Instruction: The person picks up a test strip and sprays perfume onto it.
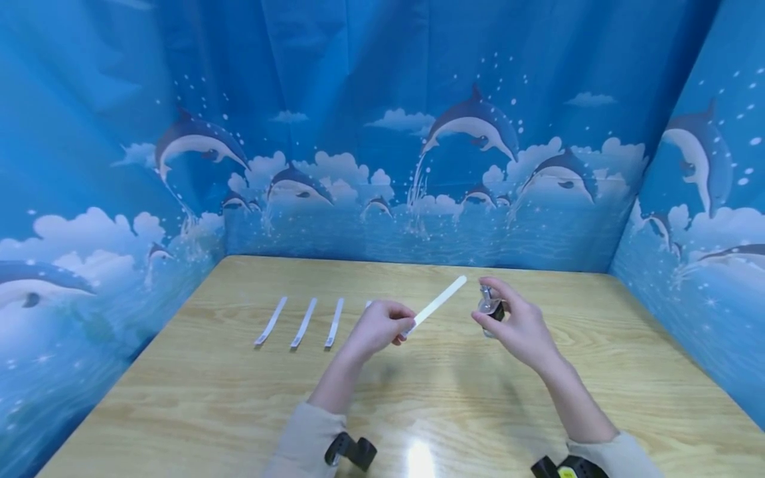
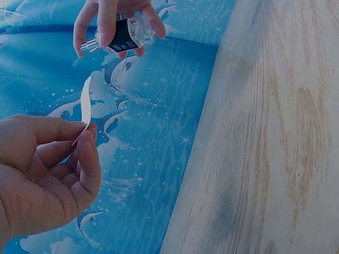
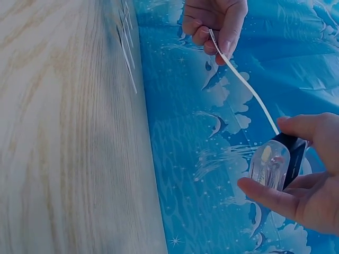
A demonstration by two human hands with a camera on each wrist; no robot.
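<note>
My left hand (image 1: 382, 323) pinches one end of a white paper test strip (image 1: 441, 301) between thumb and fingers, its free end slanting up towards the right. In the left wrist view the strip (image 2: 86, 103) looks slightly curved. My right hand (image 1: 522, 326) grips a small glass perfume bottle (image 1: 491, 308) by its ends, just right of the strip's tip. The bottle (image 2: 125, 36) has a black label and a silver spray top in the left wrist view. From the right wrist, its clear glass base (image 3: 269, 165) faces the camera.
Several more white strips lie side by side on the wooden table (image 1: 209, 378), left of my hands, such as one strip (image 1: 271, 321) at the far left. Another strip (image 1: 368, 303) is partly hidden by my left hand. A dolphin-printed blue curtain (image 1: 335, 226) surrounds the table.
</note>
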